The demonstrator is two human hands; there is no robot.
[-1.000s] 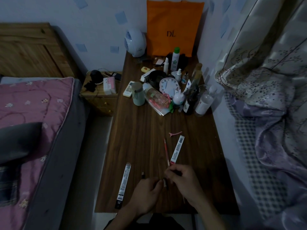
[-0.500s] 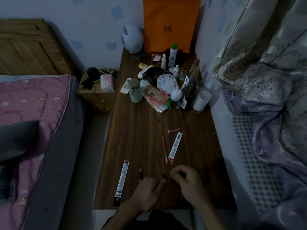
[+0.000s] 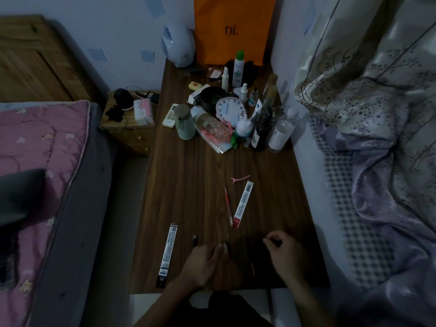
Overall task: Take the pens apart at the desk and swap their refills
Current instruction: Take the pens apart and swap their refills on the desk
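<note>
Dim bedroom, with a dark wood desk [image 3: 179, 175] squeezed between a bed with a pink quilt [image 3: 35, 149] and a heap of lilac bedding [image 3: 377, 161]. Nearest the edge, the left hand [image 3: 200, 265] had its fingers pinched shut on a dark pen piece [image 3: 226, 247], poking up past the fingertips. The right hand [image 3: 286, 256] sat well apart from it, curled into a loose fist; couldn't tell if anything was in there. A thin dark stick [image 3: 253, 269] lay on the wood between the two hands. Left of the left fingers were a small dark cap [image 3: 194, 240] and a long black-and-white refill packet [image 3: 167, 253]. Just past the fingers lay a red refill [image 3: 228, 205] beside a white-and-red packet [image 3: 243, 204], then a pink hair clip [image 3: 240, 178]. Way beyond that was clutter: bottles, a white clock [image 3: 230, 110], an orange bag [image 3: 233, 29] against the wall.
</note>
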